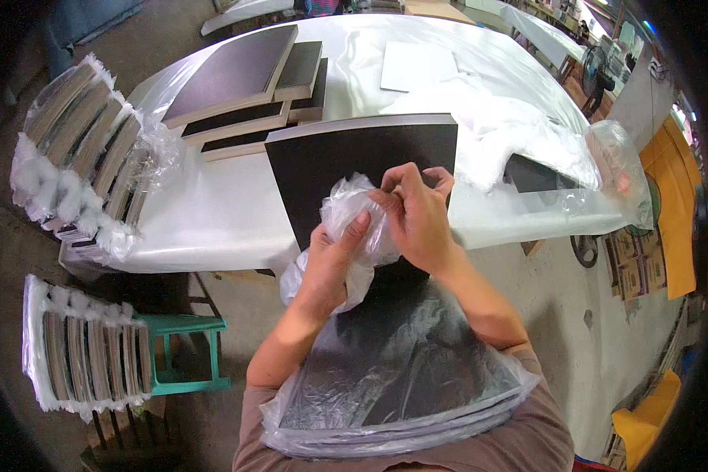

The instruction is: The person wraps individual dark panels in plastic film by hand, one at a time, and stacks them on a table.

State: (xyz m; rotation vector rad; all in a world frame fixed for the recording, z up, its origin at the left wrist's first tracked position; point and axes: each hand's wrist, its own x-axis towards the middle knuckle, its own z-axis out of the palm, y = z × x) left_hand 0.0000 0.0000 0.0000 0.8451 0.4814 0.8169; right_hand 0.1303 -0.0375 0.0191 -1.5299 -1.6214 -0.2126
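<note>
A crumpled clear plastic bag (pixel 351 203) is bunched up between my two hands. My left hand (pixel 330 263) is closed around its lower part, thumb pointing up. At its upper right edge, the fingers of my right hand (pixel 417 216) pinch the thin film. Just behind them, a black flat board (pixel 307 169) with a pale edge lies on the table's near side, partly covered by my hands and the bag. On my lap rest several black boards (pixel 401 362) wrapped in clear plastic.
Several dark boards (pixel 236 75) are piled on the white-covered table (pixel 204 212). Wrapped stacks (pixel 79 141) stand at the left, one by a green stool (pixel 185 322). Loose white plastic (pixel 499 138) and a white sheet (pixel 418 67) lie farther right. A fan (pixel 595 71) stands beyond.
</note>
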